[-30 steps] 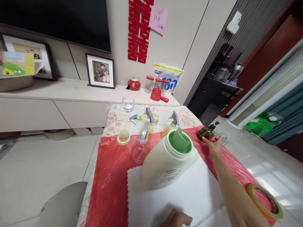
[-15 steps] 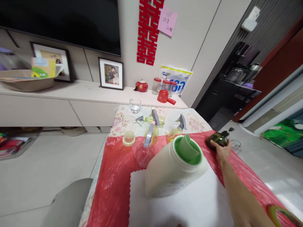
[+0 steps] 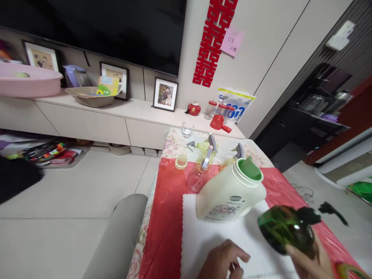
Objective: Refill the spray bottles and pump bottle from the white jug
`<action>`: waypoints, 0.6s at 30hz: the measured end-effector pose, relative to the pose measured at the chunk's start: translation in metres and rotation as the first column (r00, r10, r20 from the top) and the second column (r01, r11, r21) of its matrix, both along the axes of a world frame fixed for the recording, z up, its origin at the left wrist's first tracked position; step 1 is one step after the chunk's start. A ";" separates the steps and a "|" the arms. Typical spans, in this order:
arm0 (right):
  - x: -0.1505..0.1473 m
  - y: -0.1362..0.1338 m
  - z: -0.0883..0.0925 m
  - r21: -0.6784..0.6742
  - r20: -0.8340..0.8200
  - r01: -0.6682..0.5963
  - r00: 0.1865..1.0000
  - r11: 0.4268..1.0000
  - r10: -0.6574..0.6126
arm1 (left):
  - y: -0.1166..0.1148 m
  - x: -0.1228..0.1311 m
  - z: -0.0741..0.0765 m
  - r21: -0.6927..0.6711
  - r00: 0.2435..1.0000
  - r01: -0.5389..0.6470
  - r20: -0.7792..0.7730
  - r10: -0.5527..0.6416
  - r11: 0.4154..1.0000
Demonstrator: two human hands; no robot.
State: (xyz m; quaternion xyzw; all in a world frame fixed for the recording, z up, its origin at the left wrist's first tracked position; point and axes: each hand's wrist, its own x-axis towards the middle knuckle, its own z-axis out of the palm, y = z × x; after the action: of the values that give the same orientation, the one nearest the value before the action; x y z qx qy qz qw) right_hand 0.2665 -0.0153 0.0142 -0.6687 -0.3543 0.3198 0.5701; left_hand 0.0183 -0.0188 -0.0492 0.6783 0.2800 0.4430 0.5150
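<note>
My right hand (image 3: 310, 257) is wrapped round a dark green pump bottle (image 3: 286, 229) with a black pump head, held tilted on its side above the white sheet. Beside it, low in the view, my left hand (image 3: 222, 260) hovers over the white sheet (image 3: 193, 236), fingers loosely bent and apart, with nothing in them. Just beyond stands a big pale detergent jug (image 3: 229, 193) with an uncapped green spout. Its cap appears to be the cream cup-shaped one (image 3: 181, 161) lying to the left. A clear pinkish spray bottle (image 3: 197, 178) stands close to the jug.
Behind are a yellowish spray bottle (image 3: 232, 159), a greenish one lying down (image 3: 203, 146) and a glass cup (image 3: 187, 130). Red plastic (image 3: 165, 217) covers the table over a floral cloth (image 3: 174, 143). A tape roll (image 3: 348, 270) lies at the lower right. Red-lidded jars (image 3: 210, 110) stand on the cabinet.
My right hand has brought the green pump bottle from the table's right edge towards me, beside the jug. My left hand has come into view. The camera has turned left.
</note>
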 end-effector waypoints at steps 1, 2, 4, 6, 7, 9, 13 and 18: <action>-0.013 -0.018 -0.004 -0.024 -0.035 -0.048 0.998 0.999 0.047 | 0.002 -0.003 0.005 0.020 0.999 -0.042 0.032 0.041 0.999; -0.026 -0.034 -0.007 -0.022 -0.084 -0.107 0.991 0.994 0.105 | 0.003 -0.007 0.012 0.019 0.994 -0.097 0.059 0.096 0.995; -0.055 -0.059 -0.009 0.002 -0.199 -0.257 0.947 0.966 0.253 | 0.002 -0.017 0.031 -0.047 0.968 -0.230 0.092 0.234 0.972; -0.082 -0.073 -0.004 0.052 -0.291 -0.358 0.888 0.932 0.357 | 0.001 -0.028 0.054 -0.094 0.962 -0.247 0.099 0.256 0.964; -0.094 -0.076 0.000 0.063 -0.325 -0.387 0.864 0.920 0.385 | 0.001 -0.034 0.065 -0.098 0.968 -0.221 0.102 0.231 0.970; -0.112 -0.079 0.009 0.089 -0.385 -0.430 0.817 0.899 0.429 | 0.002 -0.045 0.086 -0.094 0.988 -0.103 0.107 0.113 0.990; -0.131 -0.081 0.016 0.112 -0.528 -0.561 0.666 0.820 0.528 | 0.005 -0.064 0.113 -0.240 0.977 0.198 0.128 -0.172 0.950; -0.134 -0.089 0.004 0.066 -0.578 -0.708 0.547 0.703 0.605 | 0.010 -0.083 0.125 -0.415 0.849 0.526 0.311 -0.428 0.742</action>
State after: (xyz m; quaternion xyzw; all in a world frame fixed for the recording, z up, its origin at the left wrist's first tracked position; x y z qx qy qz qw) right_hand 0.1323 -0.1042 0.0182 -0.4087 -0.3661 0.7205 0.4240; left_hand -0.0650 -0.0090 0.0754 0.5288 0.1463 0.2752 0.7895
